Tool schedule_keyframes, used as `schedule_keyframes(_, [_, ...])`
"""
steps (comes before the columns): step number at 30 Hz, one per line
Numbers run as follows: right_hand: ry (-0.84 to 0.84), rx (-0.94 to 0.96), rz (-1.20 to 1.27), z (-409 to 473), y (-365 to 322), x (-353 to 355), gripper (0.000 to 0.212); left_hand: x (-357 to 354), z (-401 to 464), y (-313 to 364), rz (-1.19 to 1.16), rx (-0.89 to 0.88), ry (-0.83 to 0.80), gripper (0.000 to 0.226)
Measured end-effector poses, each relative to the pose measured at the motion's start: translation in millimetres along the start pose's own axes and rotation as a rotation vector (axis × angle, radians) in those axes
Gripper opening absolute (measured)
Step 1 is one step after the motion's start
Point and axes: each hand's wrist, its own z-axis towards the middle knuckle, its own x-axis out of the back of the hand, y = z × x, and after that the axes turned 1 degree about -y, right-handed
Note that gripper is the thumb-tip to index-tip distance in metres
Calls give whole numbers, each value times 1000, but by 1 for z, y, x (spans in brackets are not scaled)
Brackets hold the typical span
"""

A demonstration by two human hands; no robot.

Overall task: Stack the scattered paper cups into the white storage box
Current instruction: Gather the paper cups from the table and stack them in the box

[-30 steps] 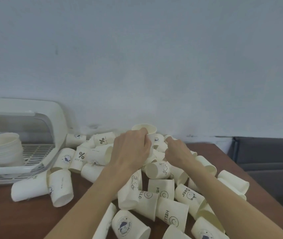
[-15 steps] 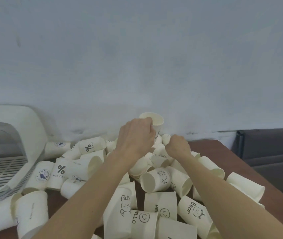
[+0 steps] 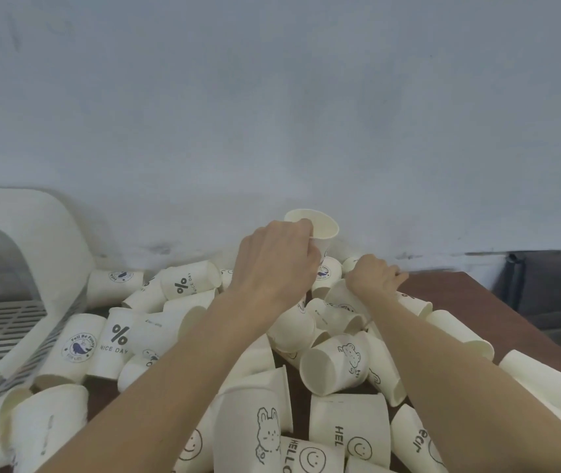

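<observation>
Many cream paper cups (image 3: 337, 365) with printed logos lie scattered in a heap on the brown table (image 3: 456, 295). My left hand (image 3: 277, 264) grips an upright cup (image 3: 318, 228) by its rim, lifted above the back of the heap. My right hand (image 3: 374, 276) reaches into the heap close to the wall, with its fingers curled round a lying cup (image 3: 412, 303). The white storage box (image 3: 30, 240) stands at the far left with its slotted grey floor showing.
A pale wall rises right behind the heap. A dark grey chair (image 3: 552, 285) stands past the table's right edge. Cups lean against the box's front lip at the left.
My left hand has lifted its cup slightly higher. My right hand has moved right and down onto a lying cup. The view has shifted right, hiding the stack inside the box.
</observation>
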Motion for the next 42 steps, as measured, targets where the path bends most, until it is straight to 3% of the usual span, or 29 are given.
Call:
schedule_keyframes(3, [72, -12, 42, 0, -4, -2, 7, 1, 0, -1, -7, 8, 7, 18])
schedule_keyframes(9, [249, 51, 47, -4, -1, 13, 8, 11, -13, 1, -1, 5, 18, 19])
schedule_keyframes(23, [509, 550, -179, -86, 10, 66, 25, 70, -74, 11, -7, -35, 112, 24])
schedule_keyframes(39, [564, 733, -78, -210, -6, 143, 36, 153, -129, 17, 68, 64, 122, 26])
schedule_keyframes(42, [543, 783, -50, -223, -5, 158, 27, 162, -142, 11, 61, 89, 128, 26])
